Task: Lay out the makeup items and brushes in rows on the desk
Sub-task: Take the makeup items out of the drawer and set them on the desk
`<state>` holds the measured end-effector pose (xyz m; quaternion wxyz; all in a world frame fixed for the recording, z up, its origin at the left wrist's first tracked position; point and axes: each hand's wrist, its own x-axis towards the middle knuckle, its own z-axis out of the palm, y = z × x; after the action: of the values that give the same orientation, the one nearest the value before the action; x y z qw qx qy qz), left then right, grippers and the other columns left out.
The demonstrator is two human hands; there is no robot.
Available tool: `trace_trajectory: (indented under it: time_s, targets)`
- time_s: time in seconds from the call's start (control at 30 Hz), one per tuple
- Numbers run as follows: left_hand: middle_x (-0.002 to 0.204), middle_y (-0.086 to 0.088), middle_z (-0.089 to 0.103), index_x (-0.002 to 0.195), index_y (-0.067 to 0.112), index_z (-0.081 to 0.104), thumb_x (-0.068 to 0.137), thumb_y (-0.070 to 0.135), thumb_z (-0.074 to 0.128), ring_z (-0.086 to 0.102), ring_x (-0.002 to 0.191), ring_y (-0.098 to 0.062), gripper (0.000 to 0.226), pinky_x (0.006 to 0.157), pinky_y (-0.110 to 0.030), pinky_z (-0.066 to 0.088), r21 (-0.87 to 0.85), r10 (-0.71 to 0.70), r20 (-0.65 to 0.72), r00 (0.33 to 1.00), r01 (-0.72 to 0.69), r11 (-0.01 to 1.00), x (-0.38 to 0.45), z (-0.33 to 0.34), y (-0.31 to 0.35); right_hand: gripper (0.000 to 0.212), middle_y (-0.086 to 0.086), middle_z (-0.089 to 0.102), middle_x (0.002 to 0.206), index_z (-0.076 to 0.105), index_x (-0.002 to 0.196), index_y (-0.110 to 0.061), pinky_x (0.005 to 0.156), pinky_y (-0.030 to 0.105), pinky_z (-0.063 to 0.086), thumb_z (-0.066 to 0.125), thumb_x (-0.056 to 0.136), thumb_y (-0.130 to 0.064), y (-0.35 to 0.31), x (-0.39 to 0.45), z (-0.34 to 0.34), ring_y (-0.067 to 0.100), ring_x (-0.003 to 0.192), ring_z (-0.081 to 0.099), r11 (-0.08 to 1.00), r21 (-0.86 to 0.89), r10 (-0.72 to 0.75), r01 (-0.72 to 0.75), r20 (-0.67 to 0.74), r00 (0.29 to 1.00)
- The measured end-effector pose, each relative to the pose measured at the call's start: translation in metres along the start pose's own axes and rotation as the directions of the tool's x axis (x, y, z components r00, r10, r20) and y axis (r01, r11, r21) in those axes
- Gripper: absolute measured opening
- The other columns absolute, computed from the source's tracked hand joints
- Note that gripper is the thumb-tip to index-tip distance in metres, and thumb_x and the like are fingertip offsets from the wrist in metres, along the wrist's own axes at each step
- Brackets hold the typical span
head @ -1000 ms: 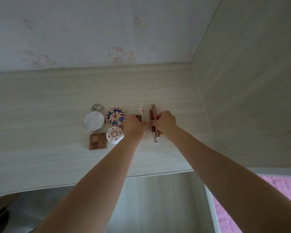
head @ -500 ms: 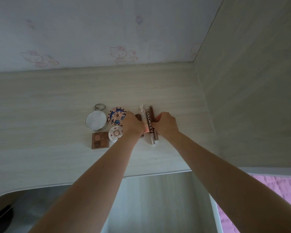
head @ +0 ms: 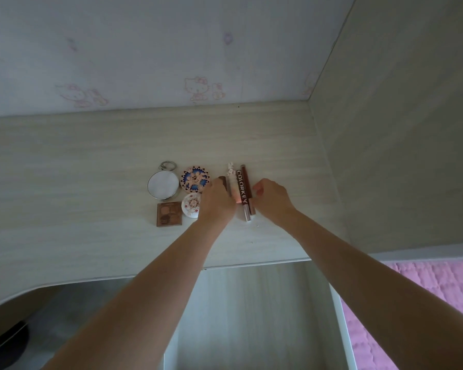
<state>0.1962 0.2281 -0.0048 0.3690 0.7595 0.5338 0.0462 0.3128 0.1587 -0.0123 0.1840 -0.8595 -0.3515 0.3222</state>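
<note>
Both hands sit at mid-frame on the pale desk (head: 91, 161), flanking a tight row of slim tubes: the left hand (head: 218, 202) curls over a dark stick (head: 223, 181), seemingly gripping it, though its fingers hide the contact, while the right hand (head: 271, 200) hangs loosely curled beside the COLORKEY tube (head: 242, 192), holding nothing. Left of them lie a round mirror (head: 163, 184), patterned compact (head: 195, 179), white compact (head: 191, 208) and brown eyeshadow palette (head: 169, 214), in two short rows.

Pale matt wood-grain laminate desk (head: 91, 161), smooth, at mid frame. On it a round silvery metal-rimmed mirror (head: 163, 186) with a glossy face, a brown square eyeshadow palette (head: 169, 214) with satin pans, and a glossy brown plastic tube lettered COLORKEY (head: 242, 193). Pink quilted cloth (head: 422, 295) at lower right
</note>
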Motion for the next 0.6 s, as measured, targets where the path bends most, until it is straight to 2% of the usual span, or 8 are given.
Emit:
trace_trajectory:
  time_s: [0.13, 0.23, 0.4, 0.5, 0.6]
  targets:
    - [0.11, -0.016, 0.057, 0.116, -0.001, 0.052, 0.085, -0.006, 0.047, 0.053, 0.102, -0.031, 0.031, 0.077, -0.03, 0.037, 0.116, 0.232, -0.027, 0.972, -0.228, 0.967, -0.028, -0.011, -0.008, 0.029, 0.008, 0.056, 0.119, 0.053, 0.12, -0.013, 0.091, 0.036, 0.047, 0.054, 0.091, -0.016, 0.004, -0.034, -0.003, 0.026, 0.107, 0.055, 0.984, -0.109, -0.142, 0.14, -0.015, 0.99]
    - [0.113, -0.014, 0.055, 0.12, 0.003, 0.051, 0.085, -0.005, 0.048, 0.053, 0.103, -0.029, 0.036, 0.073, -0.03, 0.041, 0.158, 0.348, 0.008, 0.937, -0.345, 0.925, -0.054, -0.014, -0.019, 0.038, 0.008, 0.052, 0.127, 0.047, 0.129, -0.012, 0.092, 0.035, 0.046, 0.052, 0.092, -0.013, 0.012, -0.067, 0.002, 0.027, 0.113, 0.053, 0.949, -0.21, -0.249, 0.233, -0.051, 0.967]
    - [0.129, -0.008, 0.054, 0.134, 0.009, 0.045, 0.087, 0.002, 0.05, 0.044, 0.124, -0.022, 0.047, 0.084, -0.033, 0.046, 0.238, 0.461, 0.049, 0.886, -0.458, 0.856, -0.107, -0.01, -0.041, 0.044, 0.007, 0.047, 0.136, 0.041, 0.136, -0.009, 0.099, 0.034, 0.044, 0.05, 0.093, -0.014, 0.034, -0.123, 0.018, 0.023, 0.127, 0.044, 0.894, -0.326, -0.348, 0.307, -0.076, 0.934]
    - [0.131, -0.007, 0.054, 0.135, 0.009, 0.045, 0.087, 0.003, 0.051, 0.041, 0.128, -0.021, 0.048, 0.088, -0.032, 0.046, 0.274, 0.493, 0.087, 0.866, -0.496, 0.824, -0.137, -0.005, -0.058, 0.045, 0.006, 0.047, 0.138, 0.04, 0.137, -0.009, 0.103, 0.032, 0.041, 0.05, 0.094, -0.014, 0.049, -0.155, 0.03, 0.021, 0.13, 0.041, 0.88, -0.343, -0.375, 0.328, -0.079, 0.924]
    - [0.131, -0.007, 0.054, 0.135, 0.009, 0.045, 0.088, 0.004, 0.05, 0.041, 0.129, -0.021, 0.048, 0.093, -0.032, 0.046, 0.276, 0.484, 0.136, 0.864, -0.502, 0.82, -0.166, 0.0, -0.072, 0.043, 0.007, 0.048, 0.134, 0.044, 0.133, -0.008, 0.099, 0.031, 0.041, 0.052, 0.091, -0.011, 0.061, -0.187, 0.041, 0.023, 0.127, 0.043, 0.876, -0.336, -0.398, 0.347, -0.095, 0.913]
